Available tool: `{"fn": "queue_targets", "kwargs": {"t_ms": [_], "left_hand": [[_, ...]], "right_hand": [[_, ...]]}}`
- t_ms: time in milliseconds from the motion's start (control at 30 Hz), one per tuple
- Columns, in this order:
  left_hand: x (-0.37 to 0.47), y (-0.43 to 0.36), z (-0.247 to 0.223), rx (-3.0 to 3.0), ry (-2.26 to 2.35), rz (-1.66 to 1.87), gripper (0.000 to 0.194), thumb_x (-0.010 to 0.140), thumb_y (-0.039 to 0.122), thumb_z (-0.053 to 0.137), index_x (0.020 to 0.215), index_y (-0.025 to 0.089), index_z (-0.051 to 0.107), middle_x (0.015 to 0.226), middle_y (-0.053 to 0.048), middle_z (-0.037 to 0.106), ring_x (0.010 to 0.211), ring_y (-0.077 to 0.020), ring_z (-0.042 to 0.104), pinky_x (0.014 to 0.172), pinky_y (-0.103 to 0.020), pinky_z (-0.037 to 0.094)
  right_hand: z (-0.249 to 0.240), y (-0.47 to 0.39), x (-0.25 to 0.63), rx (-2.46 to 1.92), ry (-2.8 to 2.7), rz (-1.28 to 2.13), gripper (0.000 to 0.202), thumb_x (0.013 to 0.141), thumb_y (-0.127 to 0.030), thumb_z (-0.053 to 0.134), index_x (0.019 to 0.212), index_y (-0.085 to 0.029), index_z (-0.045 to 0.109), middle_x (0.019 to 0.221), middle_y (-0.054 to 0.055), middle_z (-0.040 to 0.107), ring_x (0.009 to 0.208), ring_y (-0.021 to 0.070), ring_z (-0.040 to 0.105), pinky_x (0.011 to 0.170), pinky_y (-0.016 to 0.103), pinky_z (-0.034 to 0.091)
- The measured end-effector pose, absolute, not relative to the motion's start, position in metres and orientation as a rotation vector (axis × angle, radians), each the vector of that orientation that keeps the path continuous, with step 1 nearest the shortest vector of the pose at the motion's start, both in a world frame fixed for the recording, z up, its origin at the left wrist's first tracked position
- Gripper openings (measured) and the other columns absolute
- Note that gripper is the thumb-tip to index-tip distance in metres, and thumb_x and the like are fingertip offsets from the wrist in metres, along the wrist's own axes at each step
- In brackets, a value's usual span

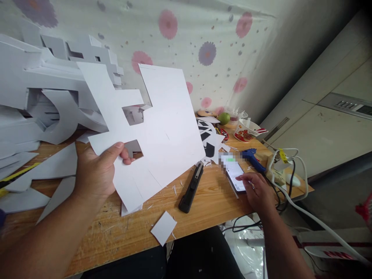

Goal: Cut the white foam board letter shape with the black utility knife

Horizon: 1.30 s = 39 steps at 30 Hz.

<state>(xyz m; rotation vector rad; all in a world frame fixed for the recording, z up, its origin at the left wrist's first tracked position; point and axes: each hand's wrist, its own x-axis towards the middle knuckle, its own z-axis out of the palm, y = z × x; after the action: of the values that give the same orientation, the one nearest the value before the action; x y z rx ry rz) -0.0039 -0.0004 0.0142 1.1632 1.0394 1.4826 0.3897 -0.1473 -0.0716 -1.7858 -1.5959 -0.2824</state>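
Note:
My left hand (pixel 100 170) grips a white foam board sheet (pixel 171 112) by its left side, thumb in front, fingertips showing through a cut-out. The sheet is tilted above the table and has several angular notches and openings. My right hand (pixel 258 190) is open, its index finger stretched onto the lit screen of a smartphone (pixel 236 176) lying on the table. Between the hands lies a black utility knife (pixel 192 188), its upper end close to the sheet's lower edge. A small white square offcut (pixel 164 228) rests near the table's front edge.
Stacked white cut boards (pixel 52 77) fill the left side. Beyond the phone are a blue glue gun (pixel 254 159), a paper bowl (pixel 247 131), a green fruit (pixel 224 118) and a power strip (pixel 279 170) with cables. Scraps litter the wooden table (pixel 116 240).

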Motion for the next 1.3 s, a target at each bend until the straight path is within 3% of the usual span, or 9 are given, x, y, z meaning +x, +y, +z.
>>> {"fn": "queue_targets", "kwargs": {"t_ms": [267, 467, 900, 1167, 1300], "left_hand": [[-0.003, -0.003, 0.014, 1.182, 1.019, 1.469, 0.022, 0.08, 0.036, 0.063, 0.058, 0.037, 0.06, 0.062, -0.001, 0.043, 0.059, -0.0236, 0.044, 0.063, -0.046, 0.046], [-0.002, -0.004, 0.015, 1.191, 1.017, 1.451, 0.017, 0.08, 0.037, 0.063, 0.064, 0.04, 0.061, 0.064, -0.001, 0.042, 0.061, -0.0237, 0.043, 0.064, -0.047, 0.048], [-0.003, -0.002, 0.013, 1.202, 1.005, 1.481, 0.016, 0.077, 0.038, 0.066, 0.061, 0.037, 0.062, 0.061, -0.002, 0.044, 0.058, -0.024, 0.045, 0.06, -0.047, 0.049], [-0.001, -0.002, 0.017, 1.175, 1.047, 1.492, 0.025, 0.075, 0.035, 0.066, 0.052, 0.034, 0.058, 0.057, -0.002, 0.047, 0.057, -0.0233, 0.046, 0.057, -0.043, 0.044], [-0.001, 0.0, 0.017, 1.16, 1.051, 1.507, 0.026, 0.073, 0.032, 0.067, 0.049, 0.032, 0.057, 0.054, -0.002, 0.046, 0.054, -0.0223, 0.045, 0.054, -0.042, 0.042]], "right_hand": [[-0.073, -0.152, 0.391, -1.761, -1.633, -0.255, 0.019, 0.09, -0.025, 0.049, 0.083, -0.026, 0.067, 0.089, 0.003, 0.067, 0.088, 0.0209, 0.064, 0.079, 0.036, 0.05], [-0.074, -0.147, 0.392, -1.764, -1.671, -0.213, 0.02, 0.092, -0.028, 0.049, 0.097, -0.026, 0.067, 0.097, 0.005, 0.069, 0.096, 0.0224, 0.064, 0.085, 0.039, 0.049], [-0.073, -0.149, 0.39, -1.781, -1.617, -0.192, 0.019, 0.09, -0.03, 0.05, 0.09, -0.027, 0.07, 0.093, 0.003, 0.07, 0.093, 0.0219, 0.065, 0.085, 0.038, 0.05], [-0.084, -0.157, 0.407, -1.863, -1.284, -0.374, 0.015, 0.081, -0.029, 0.052, 0.078, -0.022, 0.064, 0.07, 0.004, 0.07, 0.071, 0.0234, 0.062, 0.066, 0.037, 0.045], [-0.084, -0.159, 0.409, -1.896, -1.264, -0.367, 0.013, 0.077, -0.028, 0.052, 0.074, -0.023, 0.064, 0.069, 0.003, 0.071, 0.067, 0.0226, 0.06, 0.063, 0.036, 0.043]]}}
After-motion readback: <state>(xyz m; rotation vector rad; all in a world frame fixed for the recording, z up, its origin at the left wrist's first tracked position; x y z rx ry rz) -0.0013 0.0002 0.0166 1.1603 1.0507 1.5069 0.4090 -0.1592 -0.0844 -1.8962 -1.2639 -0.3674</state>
